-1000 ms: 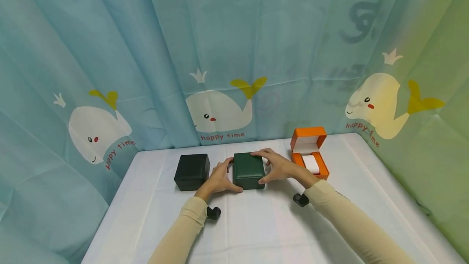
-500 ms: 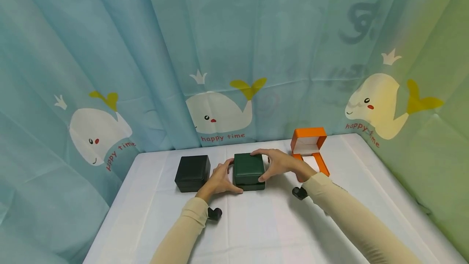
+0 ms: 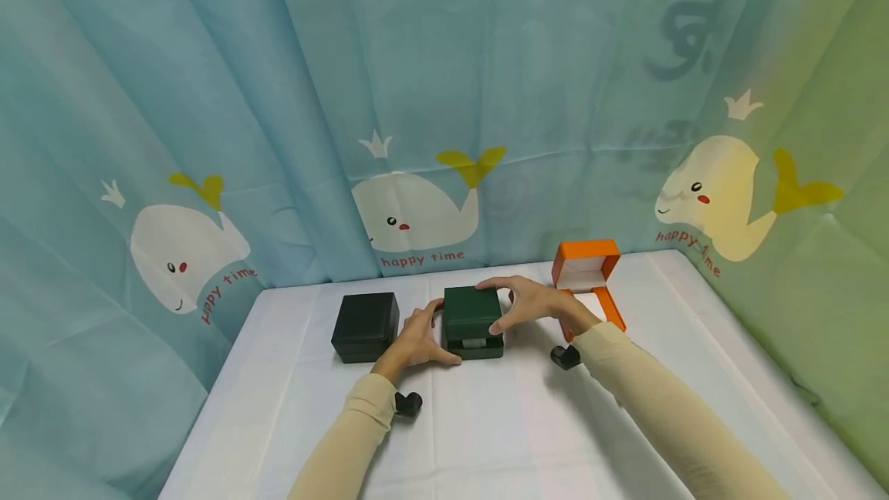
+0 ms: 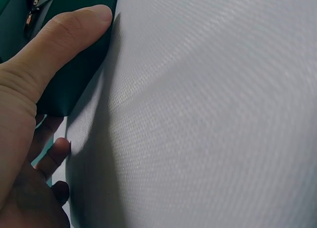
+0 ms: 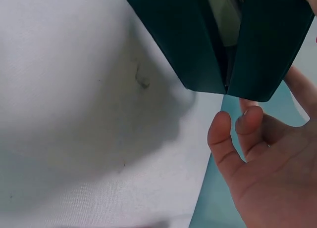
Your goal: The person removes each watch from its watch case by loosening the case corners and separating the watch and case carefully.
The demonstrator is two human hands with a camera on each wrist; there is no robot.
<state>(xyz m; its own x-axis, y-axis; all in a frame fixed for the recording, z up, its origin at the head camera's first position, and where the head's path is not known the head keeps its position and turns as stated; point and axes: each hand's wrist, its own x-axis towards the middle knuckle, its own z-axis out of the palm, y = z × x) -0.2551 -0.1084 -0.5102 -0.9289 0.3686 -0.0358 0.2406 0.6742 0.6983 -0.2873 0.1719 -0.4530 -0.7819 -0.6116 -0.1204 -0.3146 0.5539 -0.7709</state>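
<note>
A green hinged watch box stands mid-table, its lid raised a little at the front. A pale insert shows in the gap. My left hand holds the base at its left, the thumb laid along the front wall in the left wrist view. On the right side, my right hand grips the lid between thumb and fingers. The right wrist view shows the box from its side, a wedge-shaped opening between lid and base, and several fingers beyond the hinge end.
A closed black box stands left of my left hand. Behind my right wrist is an opened orange box with a white cushion. A whale-printed curtain rises behind the white-covered table.
The green box's lid has gone from closed to partly raised, lifted at the front by my right hand. My left hand has stayed in place on the base.
</note>
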